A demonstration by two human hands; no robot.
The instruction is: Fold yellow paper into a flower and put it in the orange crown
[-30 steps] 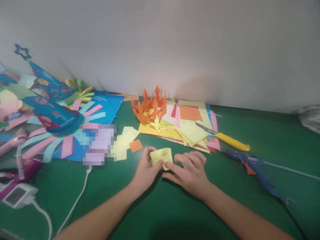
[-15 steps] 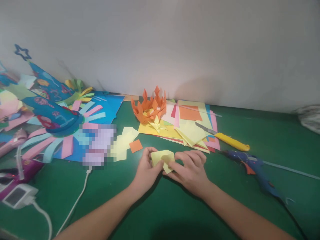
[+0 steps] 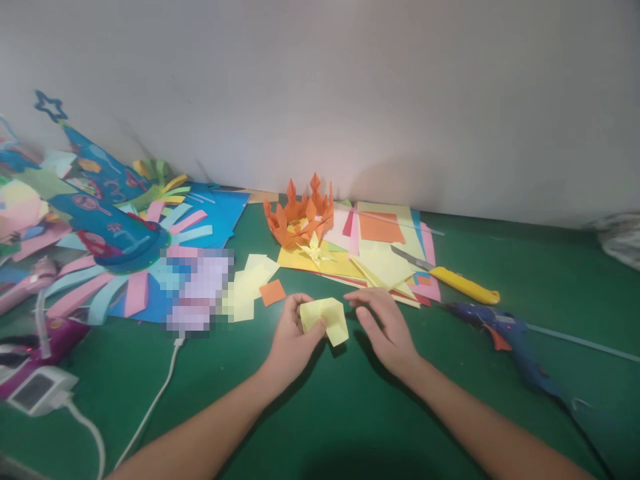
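A small yellow piece of paper [image 3: 324, 316], creased and partly folded, is pinched in my left hand [image 3: 294, 339], with the thumb lying across its front. Just to the right of the paper, my right hand [image 3: 386, 328] is apart from it, fingers spread and holding nothing. Beyond the hands stands an orange folded-paper crown [image 3: 299, 217]. A pale yellow paper star flower [image 3: 315, 252] lies in front of the crown on yellow sheets. Near my left hand a small orange paper square [image 3: 273, 293] rests beside several pale yellow squares [image 3: 244, 303].
On the right lie a yellow utility knife [image 3: 465, 285] with its blade out and a blue glue gun [image 3: 505, 333] with a cord. Stacked coloured paper [image 3: 383, 267] is behind my hands. Blue decorated cones [image 3: 107, 223], a white cable [image 3: 173, 367] and a magenta tool [image 3: 60, 340] occupy the left.
My right hand has let go of the yellow paper and moved slightly right, its fingers opening. My left hand keeps holding the paper, whose lower right corner now shows.
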